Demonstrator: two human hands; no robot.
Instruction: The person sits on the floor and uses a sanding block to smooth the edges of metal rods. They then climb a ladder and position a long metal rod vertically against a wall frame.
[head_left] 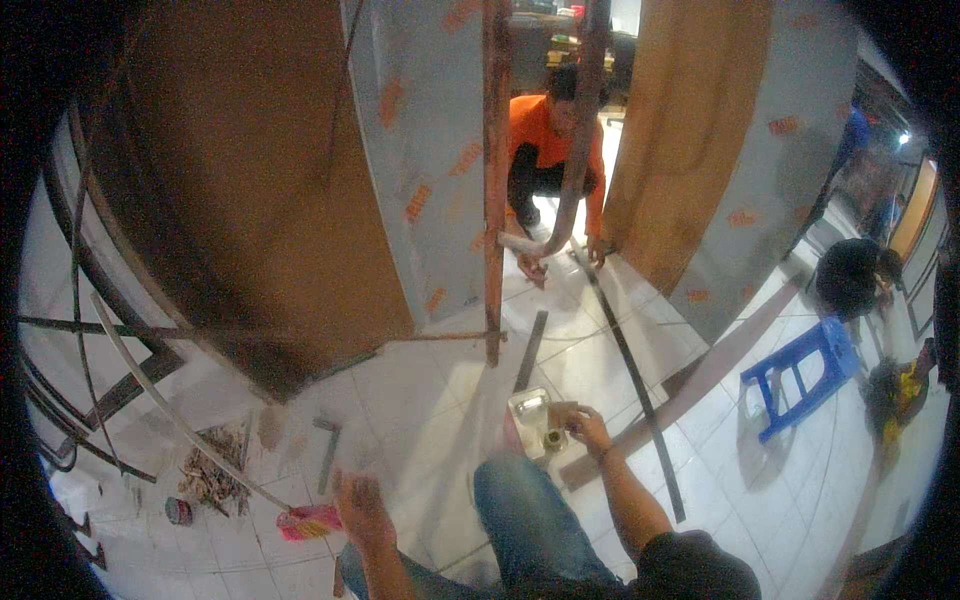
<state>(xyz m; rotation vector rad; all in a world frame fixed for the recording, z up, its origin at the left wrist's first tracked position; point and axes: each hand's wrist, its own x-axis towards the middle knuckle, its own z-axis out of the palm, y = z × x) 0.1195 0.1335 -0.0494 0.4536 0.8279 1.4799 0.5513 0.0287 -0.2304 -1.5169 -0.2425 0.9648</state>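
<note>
My right hand reaches over the right side of a shiny metal tray on the floor. Its fingers are loosely bent and apart, close to a small round container in the tray, and I see nothing held in them. My left hand is raised beside my left knee, its fingers smeared by motion, so what it holds, if anything, does not show. Just left of it lies a bright pink packet. A dark flat bar lies on the tiles beyond the tray.
Ahead, a person in orange crouches behind upright rusty metal bars. A long dark strip crosses the floor to my right, before a blue plastic stool. Wood scraps lie left. Large boards stand on both sides.
</note>
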